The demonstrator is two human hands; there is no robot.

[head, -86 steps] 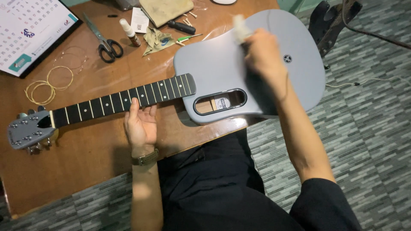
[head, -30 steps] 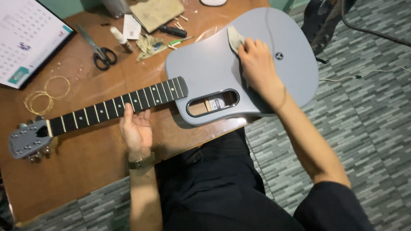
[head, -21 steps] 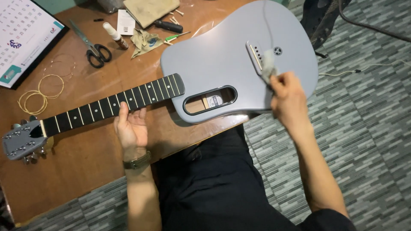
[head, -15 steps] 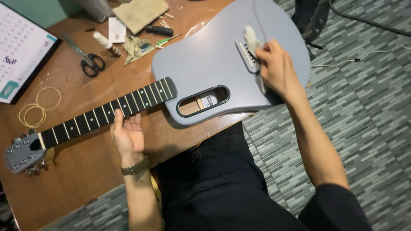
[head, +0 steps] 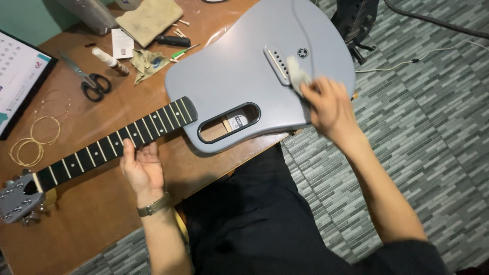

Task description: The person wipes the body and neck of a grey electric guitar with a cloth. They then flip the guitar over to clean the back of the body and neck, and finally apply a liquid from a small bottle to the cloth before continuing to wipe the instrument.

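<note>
A grey stringless guitar lies flat on a brown wooden table, its body overhanging the table's right edge. Its black fretboard runs down-left to the grey headstock. My left hand grips the neck from below, thumb on the fretboard. My right hand presses a small pale cloth against the guitar top, just right of the bridge.
On the table's far side lie black-handled scissors, a small bottle, a crumpled rag, a screwdriver, a folded tan cloth, coiled strings and a calendar. A dark stand sits on the grey tiled floor.
My right hand has rubbed the cloth back and forth over the guitar top, from the upper bout to the bridge area. The left hand stayed on the neck.
</note>
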